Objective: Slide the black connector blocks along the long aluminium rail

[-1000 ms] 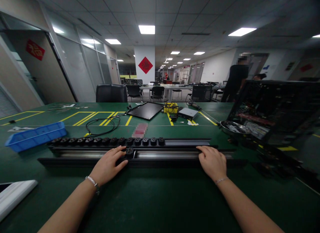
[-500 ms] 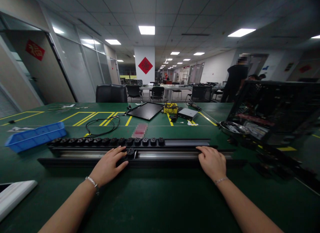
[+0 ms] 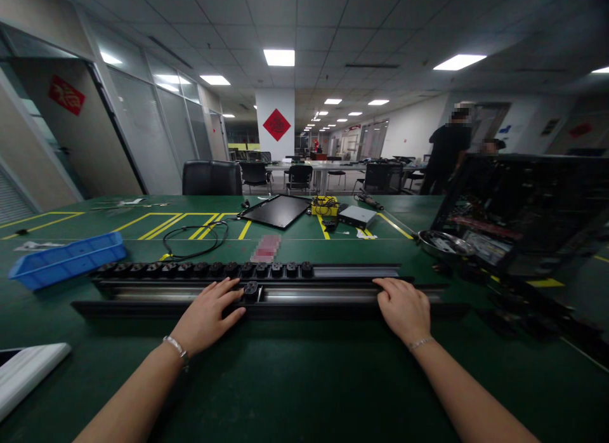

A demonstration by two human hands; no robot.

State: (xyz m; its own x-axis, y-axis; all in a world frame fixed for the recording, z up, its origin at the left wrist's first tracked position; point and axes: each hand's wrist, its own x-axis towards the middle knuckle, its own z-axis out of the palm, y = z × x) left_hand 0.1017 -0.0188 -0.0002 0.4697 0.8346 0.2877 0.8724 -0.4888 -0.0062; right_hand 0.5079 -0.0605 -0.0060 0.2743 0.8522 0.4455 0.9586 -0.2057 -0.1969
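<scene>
- My left fingers, part-spread, touch the black block just right of them, apparently to guide it within the channel.
- My right fingers curl over the channel, likely for bracing; whether clenched, I cannot tell.

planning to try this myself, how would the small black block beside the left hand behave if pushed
The black block would probably slide lengthwise rather than roll, since it looks squat and sits in the rail. It seems stiff, showing no sag. It is likely light, being small beside the left hand.
</scene>
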